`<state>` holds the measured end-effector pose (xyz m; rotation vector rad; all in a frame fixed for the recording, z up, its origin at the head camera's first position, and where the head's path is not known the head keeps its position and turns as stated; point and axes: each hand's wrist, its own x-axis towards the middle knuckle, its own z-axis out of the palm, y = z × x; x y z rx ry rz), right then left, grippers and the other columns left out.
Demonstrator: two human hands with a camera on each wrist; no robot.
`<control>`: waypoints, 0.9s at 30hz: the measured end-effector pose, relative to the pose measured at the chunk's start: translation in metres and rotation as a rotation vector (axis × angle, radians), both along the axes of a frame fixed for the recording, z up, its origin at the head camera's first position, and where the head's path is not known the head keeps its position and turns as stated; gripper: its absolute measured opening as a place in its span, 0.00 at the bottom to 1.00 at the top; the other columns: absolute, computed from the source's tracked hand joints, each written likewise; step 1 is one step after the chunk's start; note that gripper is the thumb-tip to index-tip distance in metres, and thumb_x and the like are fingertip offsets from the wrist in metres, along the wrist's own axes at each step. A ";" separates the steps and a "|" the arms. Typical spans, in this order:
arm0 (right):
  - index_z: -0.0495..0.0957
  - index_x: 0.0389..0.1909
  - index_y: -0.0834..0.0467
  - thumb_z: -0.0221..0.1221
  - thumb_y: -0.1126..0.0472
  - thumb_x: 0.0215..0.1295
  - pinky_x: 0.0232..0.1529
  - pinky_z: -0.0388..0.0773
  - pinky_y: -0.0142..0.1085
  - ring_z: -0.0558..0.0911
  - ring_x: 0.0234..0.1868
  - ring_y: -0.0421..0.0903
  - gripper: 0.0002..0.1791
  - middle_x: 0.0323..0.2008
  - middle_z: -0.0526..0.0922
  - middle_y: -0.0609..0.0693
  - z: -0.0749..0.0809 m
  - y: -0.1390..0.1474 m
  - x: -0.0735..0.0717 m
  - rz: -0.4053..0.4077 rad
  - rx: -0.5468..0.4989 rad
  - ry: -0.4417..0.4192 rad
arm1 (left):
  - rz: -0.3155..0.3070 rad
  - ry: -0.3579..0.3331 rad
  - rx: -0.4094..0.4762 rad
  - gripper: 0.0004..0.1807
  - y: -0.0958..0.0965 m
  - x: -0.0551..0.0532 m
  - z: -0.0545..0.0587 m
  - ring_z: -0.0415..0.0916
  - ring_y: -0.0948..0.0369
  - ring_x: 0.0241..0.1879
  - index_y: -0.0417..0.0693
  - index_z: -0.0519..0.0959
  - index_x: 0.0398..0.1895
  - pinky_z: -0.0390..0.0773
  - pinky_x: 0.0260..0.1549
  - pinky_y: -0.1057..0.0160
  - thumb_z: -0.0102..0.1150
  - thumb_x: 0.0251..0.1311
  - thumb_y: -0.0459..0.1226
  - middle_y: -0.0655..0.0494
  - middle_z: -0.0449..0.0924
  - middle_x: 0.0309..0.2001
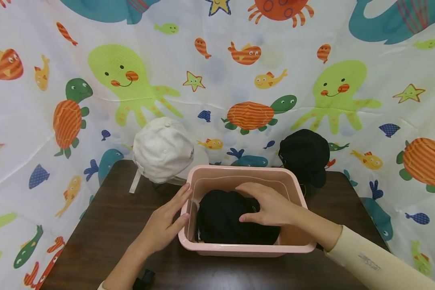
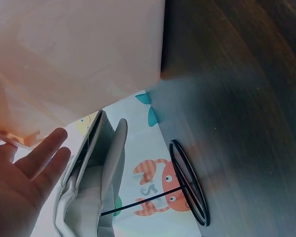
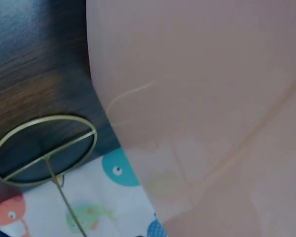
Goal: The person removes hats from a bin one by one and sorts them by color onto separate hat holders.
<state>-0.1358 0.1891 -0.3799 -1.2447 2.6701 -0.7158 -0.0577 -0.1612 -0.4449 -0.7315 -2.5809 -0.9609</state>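
Observation:
A pink plastic bin stands on the dark wooden table, with black caps or cap-like cloth inside it. My left hand rests its extended fingers at the bin's left rim; the left wrist view shows the same hand against the pink wall. Over the black cloth, inside the bin, my right hand has thumb and fingers spread apart. The right wrist view has only the bin's outer wall, with the right hand hidden from it.
Behind the bin, a white cap sits at back left on a black wire stand. A black cap is at back right, by a gold wire stand. A sea-animal curtain hangs behind the table.

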 end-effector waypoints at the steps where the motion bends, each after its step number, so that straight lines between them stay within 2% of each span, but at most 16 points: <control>1: 0.72 0.72 0.56 0.73 0.38 0.59 0.68 0.73 0.52 0.77 0.67 0.48 0.45 0.68 0.77 0.49 -0.001 -0.001 -0.001 0.004 0.003 -0.002 | -0.004 0.007 0.001 0.34 0.000 0.000 0.000 0.63 0.55 0.76 0.47 0.64 0.81 0.54 0.73 0.72 0.56 0.74 0.40 0.57 0.56 0.82; 5: 0.73 0.72 0.56 0.74 0.37 0.57 0.68 0.73 0.52 0.77 0.66 0.47 0.46 0.67 0.77 0.48 -0.007 -0.005 -0.002 0.017 0.006 -0.007 | -0.015 0.026 0.008 0.33 0.000 -0.002 -0.002 0.63 0.54 0.76 0.45 0.65 0.80 0.52 0.72 0.74 0.56 0.75 0.40 0.55 0.57 0.82; 13: 0.75 0.69 0.56 0.76 0.40 0.56 0.68 0.73 0.50 0.76 0.65 0.46 0.44 0.65 0.77 0.47 -0.013 -0.009 -0.004 0.036 0.000 -0.006 | 0.000 0.007 -0.002 0.33 0.000 -0.001 0.000 0.63 0.55 0.77 0.46 0.64 0.80 0.56 0.73 0.69 0.56 0.74 0.40 0.57 0.56 0.83; 17: 0.76 0.69 0.55 0.77 0.42 0.55 0.68 0.73 0.50 0.76 0.64 0.45 0.43 0.64 0.77 0.47 -0.015 -0.009 -0.005 0.034 0.004 -0.011 | -0.002 0.001 -0.002 0.33 0.000 -0.001 0.001 0.62 0.55 0.77 0.45 0.64 0.81 0.54 0.73 0.71 0.56 0.74 0.40 0.57 0.55 0.83; 27: 0.76 0.68 0.54 0.77 0.42 0.55 0.67 0.75 0.50 0.77 0.61 0.45 0.42 0.62 0.78 0.46 -0.016 -0.011 -0.006 0.022 0.028 -0.064 | 0.004 0.017 -0.009 0.33 -0.001 -0.002 -0.003 0.63 0.55 0.77 0.44 0.65 0.80 0.57 0.73 0.70 0.56 0.75 0.40 0.56 0.56 0.83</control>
